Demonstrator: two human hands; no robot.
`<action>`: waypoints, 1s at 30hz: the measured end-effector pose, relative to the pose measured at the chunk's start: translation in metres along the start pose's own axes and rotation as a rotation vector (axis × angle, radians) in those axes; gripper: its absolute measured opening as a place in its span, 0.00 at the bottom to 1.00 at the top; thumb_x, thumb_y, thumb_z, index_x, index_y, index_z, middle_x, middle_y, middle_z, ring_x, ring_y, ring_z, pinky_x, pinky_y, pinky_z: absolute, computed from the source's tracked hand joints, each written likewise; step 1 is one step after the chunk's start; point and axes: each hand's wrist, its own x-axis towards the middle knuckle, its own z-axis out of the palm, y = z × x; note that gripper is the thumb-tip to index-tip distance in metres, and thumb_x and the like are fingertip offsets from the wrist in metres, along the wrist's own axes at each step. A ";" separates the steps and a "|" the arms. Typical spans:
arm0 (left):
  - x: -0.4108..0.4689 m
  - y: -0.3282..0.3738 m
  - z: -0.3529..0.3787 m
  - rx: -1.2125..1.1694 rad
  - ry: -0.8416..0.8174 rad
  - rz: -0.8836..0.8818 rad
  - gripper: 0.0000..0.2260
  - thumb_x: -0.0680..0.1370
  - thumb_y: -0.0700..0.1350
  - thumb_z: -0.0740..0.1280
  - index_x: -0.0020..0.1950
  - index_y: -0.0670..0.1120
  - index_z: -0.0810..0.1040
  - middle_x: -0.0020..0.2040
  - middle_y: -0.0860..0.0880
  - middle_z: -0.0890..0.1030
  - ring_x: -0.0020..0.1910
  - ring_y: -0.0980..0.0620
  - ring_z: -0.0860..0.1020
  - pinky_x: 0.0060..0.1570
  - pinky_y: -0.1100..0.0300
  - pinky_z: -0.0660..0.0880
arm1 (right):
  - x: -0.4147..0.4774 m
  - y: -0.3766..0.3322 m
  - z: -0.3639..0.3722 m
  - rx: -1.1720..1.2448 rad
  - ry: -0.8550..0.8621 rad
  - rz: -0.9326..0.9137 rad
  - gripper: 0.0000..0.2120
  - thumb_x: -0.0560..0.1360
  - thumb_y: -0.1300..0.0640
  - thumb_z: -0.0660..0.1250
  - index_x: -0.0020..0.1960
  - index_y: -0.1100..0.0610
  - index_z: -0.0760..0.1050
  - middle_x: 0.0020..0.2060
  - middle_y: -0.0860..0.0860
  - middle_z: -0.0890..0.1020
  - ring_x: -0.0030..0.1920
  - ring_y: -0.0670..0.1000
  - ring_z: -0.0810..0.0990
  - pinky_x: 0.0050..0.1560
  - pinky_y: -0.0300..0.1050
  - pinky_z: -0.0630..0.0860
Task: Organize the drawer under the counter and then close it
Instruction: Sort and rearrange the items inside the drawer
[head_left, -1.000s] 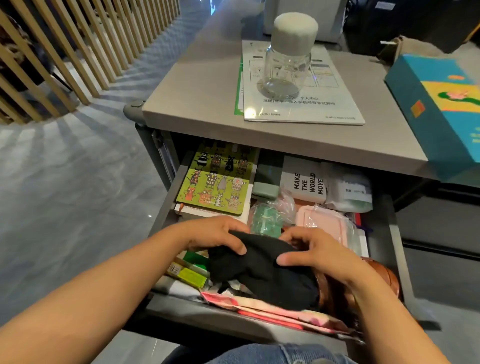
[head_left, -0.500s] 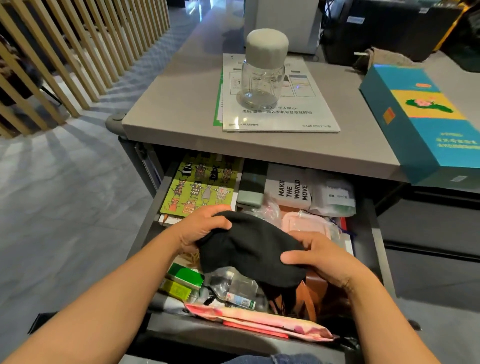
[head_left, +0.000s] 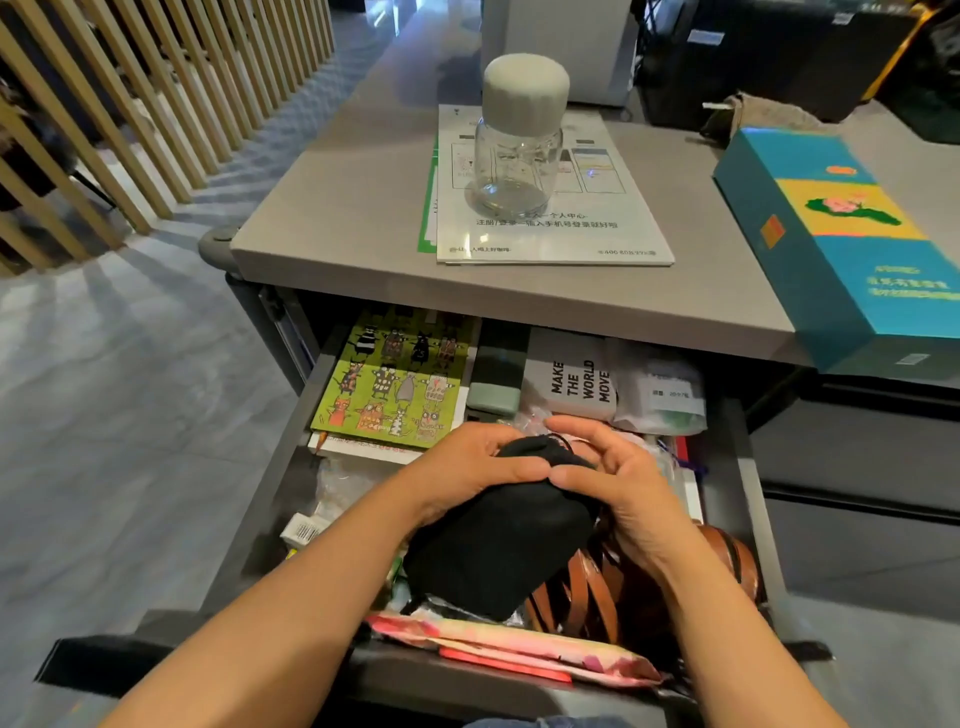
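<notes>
— Under the grey surface (head_left: 363, 218), how did the drawer (head_left: 737, 493) stand?
— Open toward me, with a cat notebook (head_left: 395, 384) at its left. My left hand (head_left: 467, 467) and right hand (head_left: 623, 483) both curled round a black pouch (head_left: 498, 551) above its middle, thumbs close together. A brown belt (head_left: 587, 587) lay coiled to the right.
</notes>
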 end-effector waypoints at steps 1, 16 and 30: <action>-0.001 -0.002 0.000 -0.041 -0.005 -0.005 0.05 0.71 0.47 0.73 0.45 0.50 0.81 0.42 0.50 0.83 0.43 0.52 0.81 0.45 0.59 0.76 | -0.002 -0.003 -0.006 -0.034 0.010 0.008 0.22 0.63 0.61 0.74 0.56 0.49 0.79 0.51 0.54 0.84 0.52 0.52 0.83 0.46 0.40 0.79; -0.007 -0.001 0.017 -0.190 0.089 0.004 0.09 0.78 0.46 0.64 0.48 0.47 0.83 0.51 0.44 0.82 0.51 0.50 0.79 0.58 0.54 0.72 | -0.004 -0.009 -0.007 0.250 0.424 -0.058 0.30 0.70 0.61 0.68 0.70 0.46 0.65 0.52 0.47 0.80 0.47 0.43 0.81 0.49 0.41 0.77; -0.003 -0.009 0.024 -0.533 0.237 0.088 0.10 0.72 0.47 0.66 0.47 0.46 0.85 0.50 0.41 0.83 0.49 0.47 0.82 0.48 0.59 0.78 | 0.001 0.004 0.027 0.170 0.336 0.266 0.20 0.69 0.46 0.68 0.47 0.64 0.81 0.33 0.56 0.77 0.24 0.46 0.71 0.25 0.36 0.67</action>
